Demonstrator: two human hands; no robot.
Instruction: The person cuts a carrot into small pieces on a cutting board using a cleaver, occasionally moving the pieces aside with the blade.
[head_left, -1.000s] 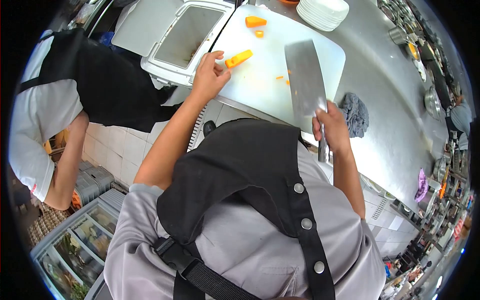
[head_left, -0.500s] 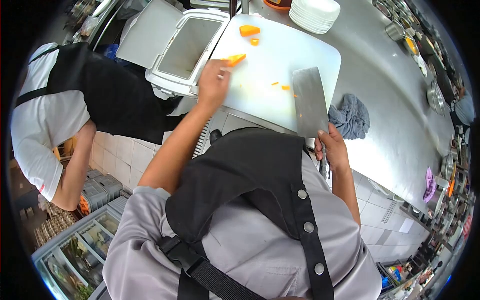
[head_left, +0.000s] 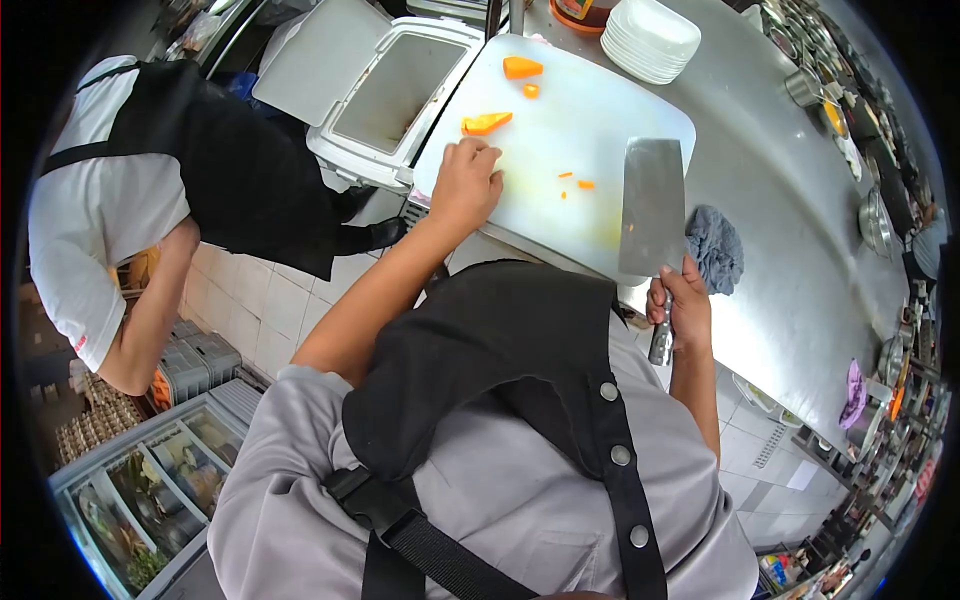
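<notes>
The right hand (head_left: pixel 680 300) fists the heavy, rigid cleaver (head_left: pixel 652 205) by its handle at centre right, while the left hand (head_left: pixel 465 185) rests curled and empty on the cutting board (head_left: pixel 610 110), below the firm, likely slippery carrot wedge (head_left: pixel 486 123).

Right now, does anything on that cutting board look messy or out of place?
Only small things: orange scraps lie scattered mid-board, apart from the larger pieces near the far edge. The right hand holds the cleaver flat over the cutting board.

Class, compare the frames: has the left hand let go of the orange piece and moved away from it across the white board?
Yes. The left hand now rests empty on the white board, drawn back toward the person, while the orange piece lies apart, beyond the fingertips.
</notes>
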